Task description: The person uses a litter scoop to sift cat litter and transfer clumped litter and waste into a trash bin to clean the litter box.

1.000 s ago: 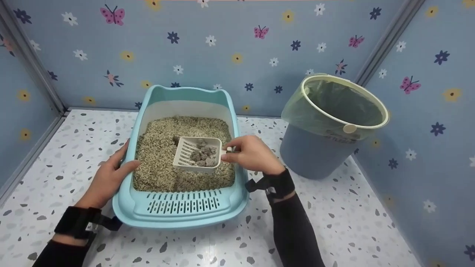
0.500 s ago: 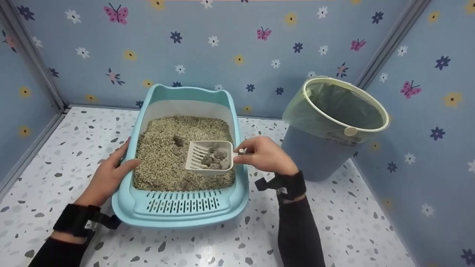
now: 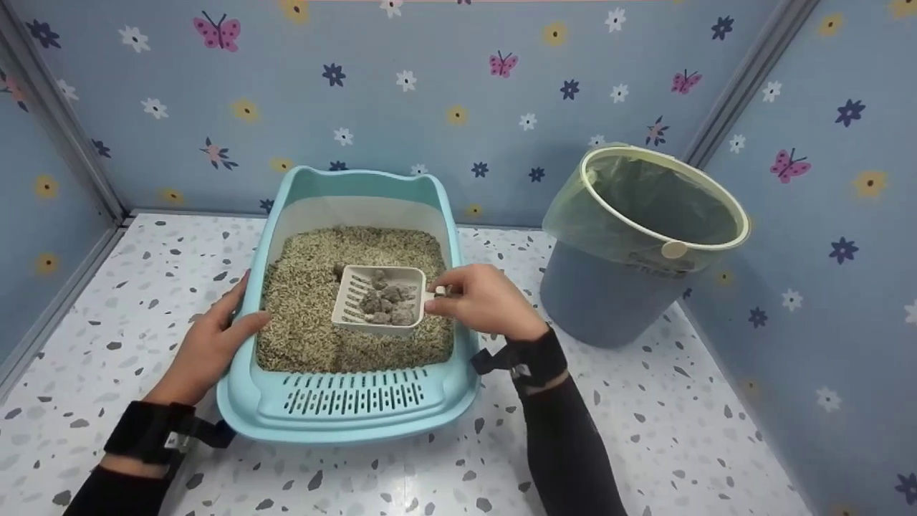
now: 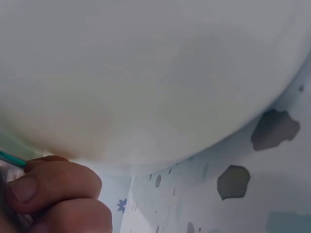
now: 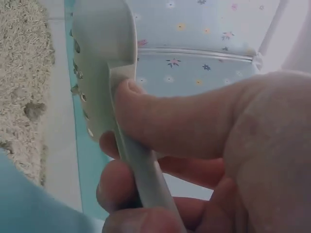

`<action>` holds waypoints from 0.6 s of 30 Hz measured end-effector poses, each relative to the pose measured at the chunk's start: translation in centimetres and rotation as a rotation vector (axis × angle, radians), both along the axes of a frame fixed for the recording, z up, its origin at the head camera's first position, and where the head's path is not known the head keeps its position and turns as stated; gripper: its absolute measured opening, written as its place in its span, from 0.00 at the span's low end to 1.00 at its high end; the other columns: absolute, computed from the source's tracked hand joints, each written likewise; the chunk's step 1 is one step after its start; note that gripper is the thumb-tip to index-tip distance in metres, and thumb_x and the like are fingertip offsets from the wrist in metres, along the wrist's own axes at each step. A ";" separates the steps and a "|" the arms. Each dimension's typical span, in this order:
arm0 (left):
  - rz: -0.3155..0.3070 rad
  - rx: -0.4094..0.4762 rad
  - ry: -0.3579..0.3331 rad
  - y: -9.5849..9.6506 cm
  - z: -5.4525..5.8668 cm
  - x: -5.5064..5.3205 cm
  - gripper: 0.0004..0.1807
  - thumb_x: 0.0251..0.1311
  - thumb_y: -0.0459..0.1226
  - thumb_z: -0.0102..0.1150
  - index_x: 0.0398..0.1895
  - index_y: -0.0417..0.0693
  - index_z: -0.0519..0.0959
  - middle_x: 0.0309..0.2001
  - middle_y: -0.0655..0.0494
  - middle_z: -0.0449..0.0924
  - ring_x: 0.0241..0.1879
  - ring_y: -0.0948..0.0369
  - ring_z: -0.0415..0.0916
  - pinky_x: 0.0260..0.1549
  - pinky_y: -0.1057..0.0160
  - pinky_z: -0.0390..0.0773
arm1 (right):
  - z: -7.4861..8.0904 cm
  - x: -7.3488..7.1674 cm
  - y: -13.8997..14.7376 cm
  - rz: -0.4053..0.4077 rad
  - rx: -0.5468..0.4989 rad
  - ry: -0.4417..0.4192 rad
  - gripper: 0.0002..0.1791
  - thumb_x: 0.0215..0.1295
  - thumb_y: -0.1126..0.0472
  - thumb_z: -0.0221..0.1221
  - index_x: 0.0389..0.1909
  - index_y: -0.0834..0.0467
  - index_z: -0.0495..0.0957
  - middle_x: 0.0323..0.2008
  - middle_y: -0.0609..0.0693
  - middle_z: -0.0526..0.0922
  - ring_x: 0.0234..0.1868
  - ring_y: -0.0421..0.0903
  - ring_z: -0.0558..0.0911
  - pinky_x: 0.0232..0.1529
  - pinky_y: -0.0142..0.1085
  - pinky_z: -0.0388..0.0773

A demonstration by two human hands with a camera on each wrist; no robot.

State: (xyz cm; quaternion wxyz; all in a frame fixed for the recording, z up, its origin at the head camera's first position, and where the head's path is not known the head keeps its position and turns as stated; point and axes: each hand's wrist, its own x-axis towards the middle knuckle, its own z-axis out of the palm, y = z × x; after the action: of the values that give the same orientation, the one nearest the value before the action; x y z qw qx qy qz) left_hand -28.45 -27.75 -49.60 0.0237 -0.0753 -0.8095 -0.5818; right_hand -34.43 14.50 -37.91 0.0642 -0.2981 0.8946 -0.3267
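A light blue litter box (image 3: 344,423) holds tan pellet litter (image 3: 294,322). My left hand (image 3: 204,344) grips its left rim, thumb over the edge; in the left wrist view curled fingers (image 4: 63,187) show below the box's pale outer side (image 4: 131,82). With my right hand (image 3: 491,301) I pinch the handle of a cream slotted litter scoop (image 3: 351,304), held level over the litter. Several grey-brown clumps (image 3: 387,304) lie in it. The right wrist view shows the thumb along the scoop's handle (image 5: 141,170) and fingers curled beneath. A dark clump (image 3: 339,270) pokes out behind the scoop.
A blue bin (image 3: 598,301) with a cream ring and a translucent green bag (image 3: 573,215) stands right of the box, its mouth open. Flowered wall panels (image 3: 401,43) close in the back and sides. The speckled white surface (image 3: 458,480) lies underneath.
The scoop goes right toward the box's right rim, then back left over the middle of the litter. Clumps inside it have shifted. My left hand stays on the rim.
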 end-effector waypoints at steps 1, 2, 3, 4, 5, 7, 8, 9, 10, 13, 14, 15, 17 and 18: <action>-0.004 0.000 -0.001 0.0 0.0 0.0 0.42 0.88 0.47 0.55 0.93 0.66 0.44 0.91 0.43 0.43 0.76 0.37 0.68 0.55 0.77 0.79 | 0.0 0.0 0.2 -0.009 -0.001 0.005 0.12 0.74 0.53 0.74 0.51 0.55 0.93 0.31 0.45 0.88 0.27 0.42 0.80 0.30 0.38 0.79; -0.003 -0.001 0.001 0.0 0.0 0.0 0.42 0.88 0.47 0.55 0.93 0.67 0.44 0.91 0.43 0.44 0.75 0.38 0.70 0.55 0.76 0.80 | 0.1 0.0 0.4 -0.026 -0.002 0.005 0.10 0.73 0.55 0.74 0.49 0.55 0.94 0.29 0.45 0.87 0.26 0.43 0.79 0.29 0.38 0.78; 0.004 -0.004 0.007 0.0 0.0 -0.1 0.41 0.88 0.47 0.55 0.93 0.67 0.45 0.91 0.44 0.45 0.72 0.41 0.74 0.55 0.75 0.81 | 0.1 0.0 0.7 -0.033 -0.001 -0.003 0.10 0.72 0.56 0.75 0.48 0.56 0.94 0.28 0.45 0.86 0.26 0.43 0.78 0.29 0.38 0.78; 0.011 -0.008 0.012 0.0 0.0 -0.1 0.41 0.88 0.47 0.55 0.93 0.68 0.46 0.90 0.43 0.46 0.69 0.45 0.78 0.54 0.73 0.83 | 0.1 0.0 0.8 -0.041 -0.002 -0.010 0.09 0.72 0.56 0.75 0.47 0.55 0.94 0.27 0.45 0.86 0.25 0.42 0.78 0.28 0.37 0.77; 0.017 -0.014 0.017 0.0 0.0 -0.1 0.41 0.88 0.47 0.56 0.93 0.68 0.47 0.90 0.42 0.47 0.66 0.50 0.81 0.53 0.73 0.83 | 0.1 0.0 0.8 -0.035 -0.002 -0.017 0.09 0.72 0.56 0.75 0.48 0.55 0.94 0.27 0.45 0.86 0.25 0.42 0.77 0.27 0.37 0.77; 0.025 -0.022 0.020 0.0 0.0 -0.1 0.41 0.88 0.46 0.56 0.93 0.67 0.47 0.90 0.41 0.49 0.61 0.58 0.83 0.51 0.71 0.85 | -0.1 -0.2 0.6 0.002 -0.006 -0.038 0.12 0.73 0.54 0.74 0.51 0.55 0.93 0.28 0.45 0.86 0.25 0.41 0.78 0.27 0.37 0.78; 0.023 -0.023 0.018 0.0 -0.1 -0.1 0.41 0.88 0.46 0.56 0.93 0.67 0.47 0.90 0.41 0.48 0.60 0.61 0.84 0.51 0.71 0.85 | -0.2 -0.2 0.5 0.022 -0.010 -0.045 0.13 0.74 0.53 0.74 0.52 0.55 0.93 0.28 0.45 0.87 0.25 0.41 0.78 0.27 0.37 0.79; 0.023 -0.027 0.017 0.0 -0.1 -0.1 0.41 0.87 0.46 0.56 0.93 0.67 0.47 0.89 0.41 0.49 0.60 0.60 0.84 0.51 0.71 0.85 | -0.2 -0.3 0.5 0.035 -0.012 -0.052 0.14 0.74 0.52 0.73 0.53 0.54 0.93 0.29 0.45 0.87 0.26 0.40 0.78 0.28 0.37 0.79; 0.020 -0.027 0.014 0.1 -0.1 0.0 0.41 0.87 0.47 0.56 0.93 0.67 0.47 0.90 0.41 0.48 0.62 0.57 0.83 0.52 0.72 0.84 | -0.2 -0.3 0.6 0.039 -0.014 -0.054 0.13 0.74 0.52 0.73 0.53 0.54 0.93 0.30 0.45 0.87 0.26 0.40 0.78 0.28 0.37 0.80; 0.015 -0.019 0.011 0.2 0.0 -0.1 0.41 0.87 0.48 0.56 0.93 0.68 0.47 0.90 0.44 0.47 0.68 0.47 0.79 0.54 0.73 0.82 | -0.1 -0.3 1.6 -0.008 -0.007 -0.058 0.09 0.73 0.55 0.75 0.48 0.54 0.94 0.29 0.45 0.87 0.27 0.42 0.78 0.29 0.38 0.78; 0.016 -0.022 0.012 0.2 0.0 -0.1 0.41 0.87 0.48 0.56 0.93 0.68 0.47 0.90 0.45 0.47 0.69 0.45 0.78 0.55 0.74 0.81 | 0.0 -0.2 1.9 -0.027 -0.003 -0.059 0.08 0.72 0.56 0.75 0.47 0.53 0.94 0.29 0.45 0.87 0.27 0.42 0.78 0.29 0.38 0.77; 0.019 -0.022 0.013 0.2 0.0 -0.1 0.41 0.87 0.47 0.56 0.93 0.68 0.47 0.90 0.45 0.47 0.69 0.47 0.78 0.55 0.75 0.81 | 0.1 -0.2 2.1 -0.043 -0.001 -0.059 0.07 0.71 0.57 0.76 0.46 0.54 0.94 0.29 0.45 0.87 0.27 0.42 0.78 0.29 0.37 0.77; 0.023 -0.014 0.013 0.2 -0.1 -0.1 0.41 0.87 0.47 0.56 0.93 0.68 0.47 0.90 0.44 0.48 0.65 0.55 0.82 0.54 0.74 0.82 | 0.1 -0.3 1.9 -0.039 -0.006 -0.070 0.08 0.72 0.56 0.76 0.47 0.53 0.94 0.29 0.45 0.87 0.26 0.42 0.78 0.29 0.37 0.77; 0.026 -0.012 0.013 0.1 -0.1 -0.1 0.41 0.87 0.47 0.56 0.93 0.67 0.47 0.90 0.43 0.48 0.63 0.59 0.83 0.53 0.74 0.83 | 0.1 -0.3 1.6 -0.023 -0.005 -0.076 0.09 0.72 0.54 0.75 0.48 0.53 0.94 0.29 0.45 0.87 0.26 0.42 0.78 0.28 0.36 0.77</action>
State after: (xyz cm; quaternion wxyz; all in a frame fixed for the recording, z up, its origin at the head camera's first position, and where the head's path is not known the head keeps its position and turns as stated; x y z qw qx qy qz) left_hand -28.54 -27.63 -49.73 0.0364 -0.0686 -0.8139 -0.5758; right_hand -34.77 16.14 -37.84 0.0933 -0.2753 0.8940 -0.3409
